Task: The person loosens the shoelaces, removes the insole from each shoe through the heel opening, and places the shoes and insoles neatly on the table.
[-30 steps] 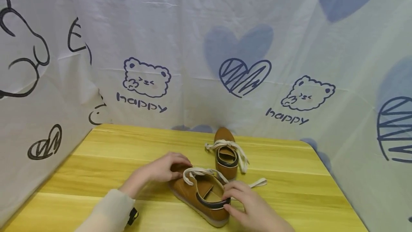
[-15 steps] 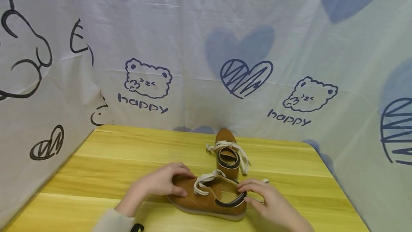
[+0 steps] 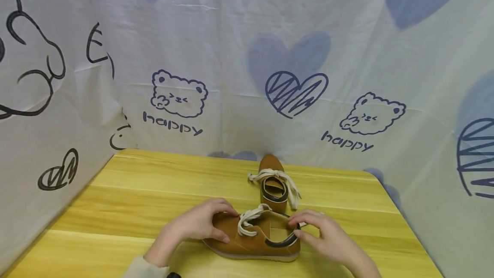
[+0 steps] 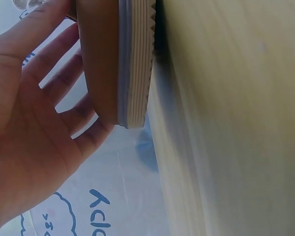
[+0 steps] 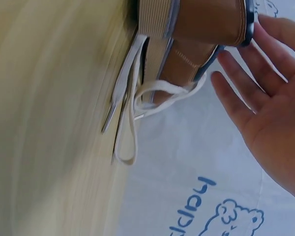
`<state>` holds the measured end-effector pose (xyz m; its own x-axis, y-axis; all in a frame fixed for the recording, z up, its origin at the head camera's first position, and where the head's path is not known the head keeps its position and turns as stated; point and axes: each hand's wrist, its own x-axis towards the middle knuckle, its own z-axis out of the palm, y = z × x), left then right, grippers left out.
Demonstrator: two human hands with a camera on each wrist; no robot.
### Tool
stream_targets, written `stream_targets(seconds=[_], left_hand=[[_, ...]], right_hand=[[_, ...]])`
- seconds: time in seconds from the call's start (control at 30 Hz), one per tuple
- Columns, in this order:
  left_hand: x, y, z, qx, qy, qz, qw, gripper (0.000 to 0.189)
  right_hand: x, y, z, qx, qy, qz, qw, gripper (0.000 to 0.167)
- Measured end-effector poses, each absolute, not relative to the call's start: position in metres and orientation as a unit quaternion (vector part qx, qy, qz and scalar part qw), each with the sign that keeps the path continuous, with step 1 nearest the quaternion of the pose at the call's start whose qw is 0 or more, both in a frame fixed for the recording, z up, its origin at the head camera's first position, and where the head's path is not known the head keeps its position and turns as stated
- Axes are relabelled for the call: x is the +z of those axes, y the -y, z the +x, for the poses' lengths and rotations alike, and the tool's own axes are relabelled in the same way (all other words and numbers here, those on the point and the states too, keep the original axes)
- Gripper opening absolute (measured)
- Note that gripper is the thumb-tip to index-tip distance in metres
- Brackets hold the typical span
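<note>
A brown lace-up shoe [image 3: 251, 246] with cream laces and a dark collar lies sideways on the table, toe to the left. My left hand [image 3: 198, 224] grips its toe, thumb on the near side and fingers on the far side. In the left wrist view the hand [image 4: 39, 103] spans the toe above the ridged sole [image 4: 137, 64]. At the heel, my right hand [image 3: 324, 233] pinches the padded collar [image 3: 283, 242] between thumb and fingers. The right wrist view has that hand [image 5: 278, 108] at the collar's dark edge, other fingers spread.
A matching brown shoe [image 3: 275, 205] stands just behind, toe toward the back, its laces [image 3: 283, 176] tied in a bow. A loose lace [image 5: 130, 98] trails on the wooden table [image 3: 154, 175]. Printed cloth [image 3: 231, 55] hangs around the table's back and sides.
The held shoe has turned from a slant to lie nearly straight across, its heel swinging right and away. Both hands moved along with it. The rear shoe stayed put.
</note>
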<state>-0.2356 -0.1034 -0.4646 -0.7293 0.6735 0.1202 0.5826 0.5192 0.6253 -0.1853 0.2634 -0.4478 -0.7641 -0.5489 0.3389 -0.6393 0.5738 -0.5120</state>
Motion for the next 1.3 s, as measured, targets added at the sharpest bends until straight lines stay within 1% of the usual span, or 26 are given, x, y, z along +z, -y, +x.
stream_targets(seconds=[0.2,0.3,0.57,0.9,1.03,1.17,1.3], left_hand=[[-0.464,0.102,-0.235,0.321,-0.873,0.363,0.065,0.056],[-0.463,0.101,-0.235,0.321,-0.872,0.365,0.065,0.056],[-0.462,0.1,-0.235,0.318,-0.871,0.368,0.065,0.056],[-0.461,0.1,-0.232,0.309,-0.88,0.357,0.059,0.055],[-0.461,0.1,-0.23,0.296,-0.888,0.349,0.047,0.056],[-0.462,0.099,-0.23,0.288,-0.89,0.351,0.043,0.056],[-0.461,0.099,-0.229,0.289,-0.889,0.352,0.043,0.056]], right_hand=[[-0.443,-0.251,-0.184,0.323,0.89,0.303,0.103,0.022],[-0.439,-0.245,-0.186,0.323,0.889,0.306,0.104,0.023],[-0.425,-0.228,-0.194,0.307,0.899,0.312,-0.001,0.023],[-0.416,-0.219,-0.222,0.27,0.89,0.346,-0.12,0.022],[-0.412,-0.214,-0.231,0.278,0.885,0.333,-0.167,0.025],[-0.411,-0.212,-0.235,0.282,0.887,0.313,-0.19,0.028],[-0.413,-0.21,-0.236,0.277,0.892,0.302,-0.191,0.029]])
